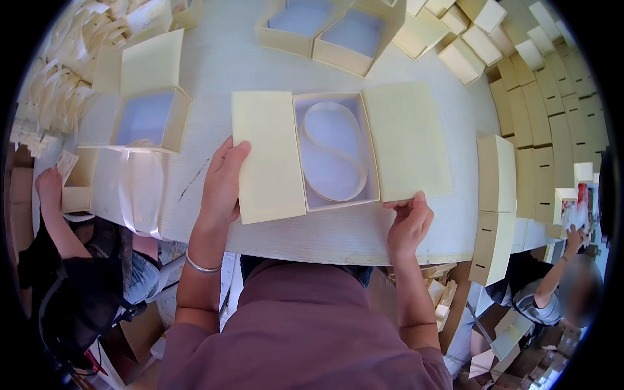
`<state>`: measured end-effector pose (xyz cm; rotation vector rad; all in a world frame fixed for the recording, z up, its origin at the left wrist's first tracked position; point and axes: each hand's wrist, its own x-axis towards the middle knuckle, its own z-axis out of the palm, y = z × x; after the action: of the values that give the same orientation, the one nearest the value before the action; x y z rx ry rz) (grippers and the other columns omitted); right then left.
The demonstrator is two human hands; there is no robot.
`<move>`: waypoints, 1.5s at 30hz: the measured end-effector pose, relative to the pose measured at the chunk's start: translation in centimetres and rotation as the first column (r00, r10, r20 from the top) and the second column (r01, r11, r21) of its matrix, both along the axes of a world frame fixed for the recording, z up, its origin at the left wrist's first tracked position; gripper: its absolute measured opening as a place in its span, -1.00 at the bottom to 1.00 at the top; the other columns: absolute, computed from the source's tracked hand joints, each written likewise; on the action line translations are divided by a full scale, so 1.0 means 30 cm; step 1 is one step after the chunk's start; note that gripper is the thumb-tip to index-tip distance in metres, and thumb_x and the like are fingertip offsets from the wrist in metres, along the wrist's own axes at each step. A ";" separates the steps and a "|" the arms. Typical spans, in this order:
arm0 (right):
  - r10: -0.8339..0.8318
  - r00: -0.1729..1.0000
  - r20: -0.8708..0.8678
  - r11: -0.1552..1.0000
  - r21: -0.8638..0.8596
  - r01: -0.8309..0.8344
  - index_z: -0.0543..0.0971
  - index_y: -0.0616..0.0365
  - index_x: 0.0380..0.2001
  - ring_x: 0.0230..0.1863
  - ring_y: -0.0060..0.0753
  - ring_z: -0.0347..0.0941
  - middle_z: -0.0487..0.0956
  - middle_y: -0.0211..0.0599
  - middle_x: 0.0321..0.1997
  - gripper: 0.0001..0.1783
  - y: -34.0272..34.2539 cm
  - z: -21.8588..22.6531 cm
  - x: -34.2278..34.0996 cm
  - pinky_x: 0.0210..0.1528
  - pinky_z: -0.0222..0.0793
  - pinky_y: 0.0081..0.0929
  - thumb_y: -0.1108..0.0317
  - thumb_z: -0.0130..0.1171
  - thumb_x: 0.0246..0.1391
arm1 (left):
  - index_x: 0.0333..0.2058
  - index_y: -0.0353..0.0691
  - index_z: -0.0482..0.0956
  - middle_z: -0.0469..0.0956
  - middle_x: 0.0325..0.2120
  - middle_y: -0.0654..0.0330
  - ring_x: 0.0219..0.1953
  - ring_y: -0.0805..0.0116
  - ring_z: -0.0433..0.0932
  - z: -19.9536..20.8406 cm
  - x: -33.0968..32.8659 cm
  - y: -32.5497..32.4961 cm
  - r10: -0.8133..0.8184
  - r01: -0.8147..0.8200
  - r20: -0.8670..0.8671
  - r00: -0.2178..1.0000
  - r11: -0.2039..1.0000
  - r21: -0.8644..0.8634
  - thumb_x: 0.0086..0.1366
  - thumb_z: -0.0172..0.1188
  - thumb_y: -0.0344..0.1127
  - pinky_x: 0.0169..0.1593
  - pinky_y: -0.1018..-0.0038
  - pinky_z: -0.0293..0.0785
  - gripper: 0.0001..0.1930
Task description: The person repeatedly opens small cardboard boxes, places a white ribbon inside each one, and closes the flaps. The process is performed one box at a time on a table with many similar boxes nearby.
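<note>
In front of me on the table lies a cream box [331,179] with its two flaps folded outward and a pale bluish inside. A cream ribbon [334,197] rests in it, looped in an S-like curve. My left hand [224,179] grips the outer edge of the left flap [268,156], thumb on top. At the lower edge of the right flap [408,143], my right hand [411,224] pinches the board between thumb and fingers.
Further boxes with raised lids stand at left [149,120] and at the back [351,39]. Stacked cream boxes [494,195] line the right side. Ribbons [68,84] pile up at far left; a strip of ribbon [140,195] hangs over the table edge. Other people work at both sides.
</note>
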<state>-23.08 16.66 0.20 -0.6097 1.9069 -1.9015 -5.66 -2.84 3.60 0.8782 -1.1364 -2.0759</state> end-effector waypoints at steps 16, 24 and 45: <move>0.868 -0.034 -0.495 0.487 0.863 -0.135 0.33 0.20 -0.19 -0.30 -0.18 0.38 0.42 -0.20 -0.40 -0.63 -0.306 0.360 -0.007 -0.30 0.32 -0.40 0.49 0.06 -0.16 | -0.08 -0.34 0.33 0.47 -0.30 0.21 -0.34 0.53 0.48 0.087 -0.053 -0.041 -0.254 0.288 0.199 0.947 0.943 -0.168 0.19 -0.03 -0.29 -0.28 0.56 0.45 -0.66; 0.825 0.564 -0.031 0.372 0.781 -0.502 0.44 0.33 -0.22 -0.32 -0.34 0.47 0.54 -0.14 -0.37 -0.67 -0.393 0.413 -0.101 -0.22 0.34 -0.51 0.57 -0.08 -0.16 | 0.06 -0.32 0.17 0.42 -0.20 0.07 -0.15 0.33 0.41 0.144 -0.073 -0.040 0.223 0.062 0.227 0.948 0.569 -0.820 0.09 0.11 -0.32 -0.09 0.41 0.33 -0.45; 0.286 0.957 -0.054 0.780 -0.567 -0.266 0.04 0.34 0.09 -0.47 -0.42 0.39 0.46 -0.14 -0.32 -0.55 -0.300 0.825 -0.333 -0.32 0.42 -0.48 0.46 -0.20 0.14 | -0.37 -0.27 0.41 0.40 -0.64 0.00 -0.56 0.05 0.38 0.269 -0.232 0.114 -0.048 0.509 0.510 0.859 0.191 -0.839 0.15 -0.03 -0.40 -0.47 0.29 0.26 -0.90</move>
<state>-33.07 7.66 24.96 -0.9610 1.1124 -2.2513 -12.63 0.56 11.67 0.3676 -2.5602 -0.8909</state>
